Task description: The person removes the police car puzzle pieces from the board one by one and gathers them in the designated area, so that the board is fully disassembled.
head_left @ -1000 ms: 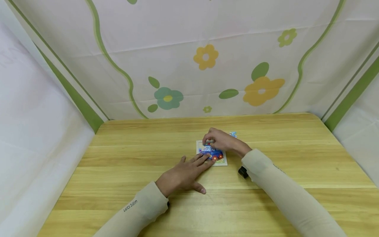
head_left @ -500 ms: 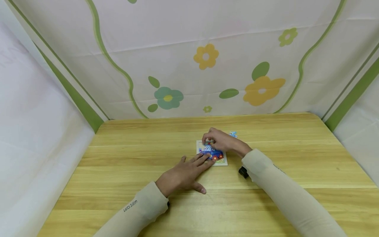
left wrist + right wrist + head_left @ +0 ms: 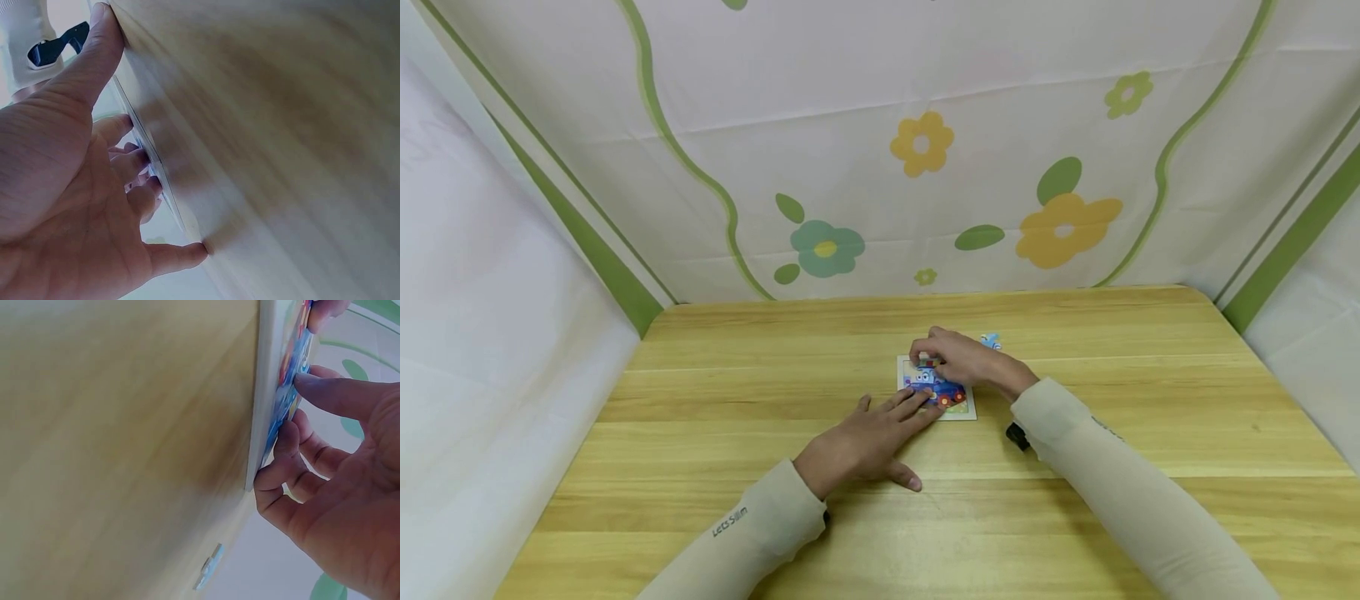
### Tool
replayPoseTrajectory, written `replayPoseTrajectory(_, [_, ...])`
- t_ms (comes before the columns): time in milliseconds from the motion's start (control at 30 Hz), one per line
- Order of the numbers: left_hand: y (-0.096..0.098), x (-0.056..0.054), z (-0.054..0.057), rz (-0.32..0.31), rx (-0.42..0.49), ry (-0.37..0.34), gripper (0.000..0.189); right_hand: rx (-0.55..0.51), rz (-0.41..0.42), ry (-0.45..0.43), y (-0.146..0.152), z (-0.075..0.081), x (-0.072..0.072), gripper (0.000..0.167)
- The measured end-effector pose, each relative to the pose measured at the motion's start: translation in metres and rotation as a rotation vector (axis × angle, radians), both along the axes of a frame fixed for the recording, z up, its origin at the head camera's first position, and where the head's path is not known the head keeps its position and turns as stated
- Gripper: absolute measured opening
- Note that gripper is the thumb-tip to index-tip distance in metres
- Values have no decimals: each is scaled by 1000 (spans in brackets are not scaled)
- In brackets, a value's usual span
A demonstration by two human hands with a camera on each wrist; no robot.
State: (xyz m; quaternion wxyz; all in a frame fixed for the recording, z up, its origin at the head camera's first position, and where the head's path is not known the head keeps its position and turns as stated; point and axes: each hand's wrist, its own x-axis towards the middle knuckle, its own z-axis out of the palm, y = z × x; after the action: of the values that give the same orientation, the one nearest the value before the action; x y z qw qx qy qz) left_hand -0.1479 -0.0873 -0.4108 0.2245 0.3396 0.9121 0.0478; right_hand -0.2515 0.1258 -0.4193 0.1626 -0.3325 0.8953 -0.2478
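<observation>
A jigsaw puzzle (image 3: 972,410) with a white border and a blue cartoon car lies flat on the table. My left hand (image 3: 868,442) is spread flat, fingertips resting on the puzzle's near left part and thumb out on the wood. Over the far side, my right hand (image 3: 962,357) bends its fingers and pinches a small puzzle piece (image 3: 931,364), mostly hidden behind them. In the right wrist view, thumb and curled fingers meet close at the picture surface of the puzzle (image 3: 265,394). One loose blue puzzle piece (image 3: 991,341) lies beyond the right wrist.
The wooden table (image 3: 700,400) runs back to a white fabric wall (image 3: 850,100) printed with flowers. More fabric walls stand on the left and right. A black wrist device (image 3: 1017,436) sits under the right cuff.
The right fingers have shifted slightly over the puzzle's upper part, and the red-topped bit beneath them sits a little differently. The left hand and the loose piece stay where they were.
</observation>
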Motion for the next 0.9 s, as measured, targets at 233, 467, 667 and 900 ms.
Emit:
replayPoseTrajectory(233, [0, 1, 0, -3, 4, 1, 102, 22, 8, 2, 0, 1, 1, 30])
replayPoseTrajectory(467, [0, 1, -2, 8, 14, -12, 102, 7, 17, 14, 0, 0, 0, 30])
replayPoseTrajectory(667, [0, 0, -2, 5, 13, -3, 102, -12, 3, 24, 1, -2, -1, 30])
replayPoseTrajectory(900, [-1, 0, -4, -2, 19, 11, 102, -38, -10, -13, 3, -3, -3, 31])
